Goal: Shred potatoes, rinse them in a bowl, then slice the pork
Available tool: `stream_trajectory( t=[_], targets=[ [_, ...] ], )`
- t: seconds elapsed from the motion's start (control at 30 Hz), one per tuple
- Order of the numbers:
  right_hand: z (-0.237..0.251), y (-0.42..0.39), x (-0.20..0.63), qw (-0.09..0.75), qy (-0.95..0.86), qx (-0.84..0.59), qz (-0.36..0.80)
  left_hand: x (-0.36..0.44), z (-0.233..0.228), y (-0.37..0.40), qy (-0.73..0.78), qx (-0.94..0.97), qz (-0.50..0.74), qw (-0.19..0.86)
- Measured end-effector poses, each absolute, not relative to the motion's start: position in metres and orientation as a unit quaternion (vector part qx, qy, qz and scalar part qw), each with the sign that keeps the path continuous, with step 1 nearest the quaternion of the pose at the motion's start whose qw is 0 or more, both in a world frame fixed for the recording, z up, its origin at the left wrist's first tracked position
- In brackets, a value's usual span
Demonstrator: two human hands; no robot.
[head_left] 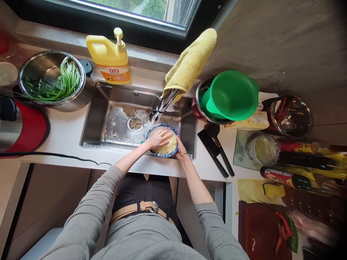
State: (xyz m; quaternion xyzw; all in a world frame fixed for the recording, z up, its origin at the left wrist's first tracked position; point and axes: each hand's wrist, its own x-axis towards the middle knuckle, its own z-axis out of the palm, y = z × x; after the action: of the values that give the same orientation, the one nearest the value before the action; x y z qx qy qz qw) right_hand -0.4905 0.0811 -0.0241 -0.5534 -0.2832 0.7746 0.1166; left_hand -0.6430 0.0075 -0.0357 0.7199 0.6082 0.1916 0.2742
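Note:
A blue-rimmed bowl full of pale shredded strips sits inside the steel sink, right under the tap. My left hand lies flat on top of the strips, fingers spread and pressing down. My right hand grips the bowl's near right rim; a thin bangle circles that wrist. No water stream is visible from the tap.
A yellow cloth drapes the tap; a yellow soap bottle stands behind the sink. A steel colander of green stalks sits left, a green colander right. Black knife and spatula, bottles and a cutting board with chillies lie right.

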Motion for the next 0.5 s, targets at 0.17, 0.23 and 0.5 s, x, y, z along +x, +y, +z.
stream_trajectory(
  t=[0.17,0.23,0.5],
  targets=[
    [-0.0228,0.0828,-0.4897,0.154,-0.288,-0.548,0.77,-0.6395,-0.0348,0.0094,0.614,0.71,0.196,0.283],
    [-0.0229,0.0834,-0.489,0.164,-0.286,-0.551,0.767,-0.6381,-0.0353,0.0093,0.616,0.706,0.198,0.287],
    [-0.0215,0.0877,-0.485,0.154,-0.314,-0.552,0.757,-0.6344,-0.0398,0.0075,0.626,0.695,0.227,0.271]
  ],
)
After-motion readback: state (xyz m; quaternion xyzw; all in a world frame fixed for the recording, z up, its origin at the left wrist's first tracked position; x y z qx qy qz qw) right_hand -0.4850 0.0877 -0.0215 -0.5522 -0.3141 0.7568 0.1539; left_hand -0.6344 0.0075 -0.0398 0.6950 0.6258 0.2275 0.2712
